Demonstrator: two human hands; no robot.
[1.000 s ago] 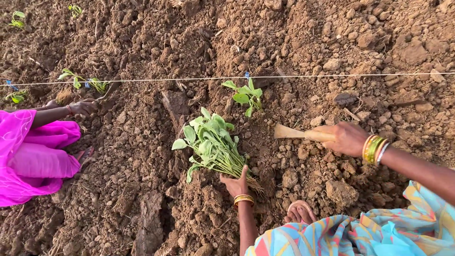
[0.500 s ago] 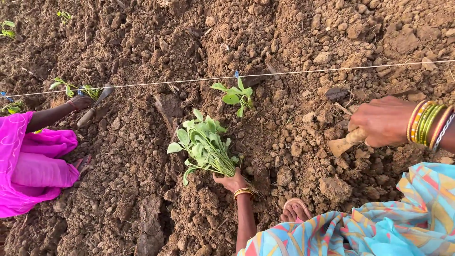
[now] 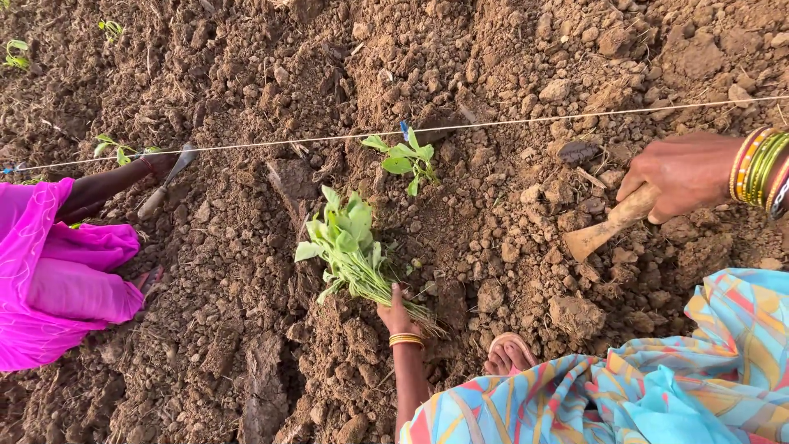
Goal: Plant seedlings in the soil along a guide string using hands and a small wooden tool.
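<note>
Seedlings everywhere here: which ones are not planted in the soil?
The bunch of seedlings gripped by the left hand; the others, like the single seedling under the string, stand rooted.

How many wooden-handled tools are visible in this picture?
2. One wooden tool is held by the right hand at right. A second tool is with a co-worker's hand at left. Others may be outside the view.

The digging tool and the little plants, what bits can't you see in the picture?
Head view only:
- Digging tool: the right hand covers its upper end.
- Seedling bundle: stems hidden under the left hand; roots blur into soil.
- String line: both ends cut off by the picture's edges.
- Other person's tool: its tip is too small to tell.
</note>
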